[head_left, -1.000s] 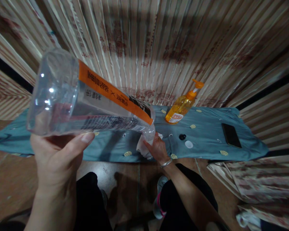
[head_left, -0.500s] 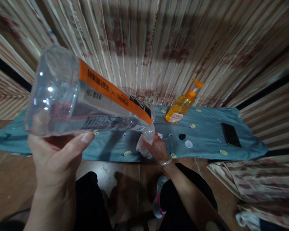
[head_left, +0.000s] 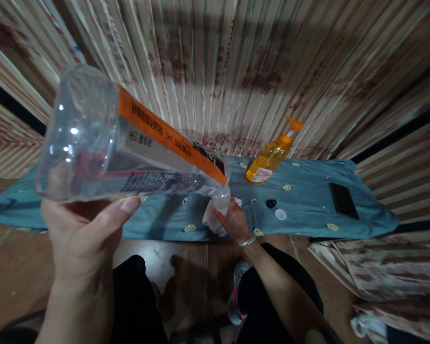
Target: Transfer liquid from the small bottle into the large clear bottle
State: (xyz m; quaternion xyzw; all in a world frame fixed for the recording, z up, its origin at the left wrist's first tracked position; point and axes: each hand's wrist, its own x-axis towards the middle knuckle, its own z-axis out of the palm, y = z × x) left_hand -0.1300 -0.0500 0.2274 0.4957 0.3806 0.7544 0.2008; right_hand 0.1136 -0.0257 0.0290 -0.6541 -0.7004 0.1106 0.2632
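A large clear plastic bottle (head_left: pixel 157 157) with an orange and silver label lies tilted across the view, its base toward me at upper left and its neck pointing down to the right. It looks empty. My left hand (head_left: pixel 89 234) grips it from below near the base, thumb along the side. At the neck, my right hand (head_left: pixel 234 222) is closed, with a white cloth (head_left: pixel 213 220) bunched under its fingers against the bottle's mouth. The fingertips are partly hidden, so their exact hold is unclear.
A narrow bench with a teal patterned cover (head_left: pixel 304 196) runs across. On it stand an orange pump bottle (head_left: pixel 268 160), a small black cap (head_left: pixel 271 203), a white disc (head_left: pixel 280 214) and a dark phone (head_left: pixel 344 200). A pleated curtain (head_left: pixel 243 71) hangs behind.
The bottle's base end has tilted very slightly in my left hand's hold. My right hand stays at the neck, and everything on the bench is unmoved.
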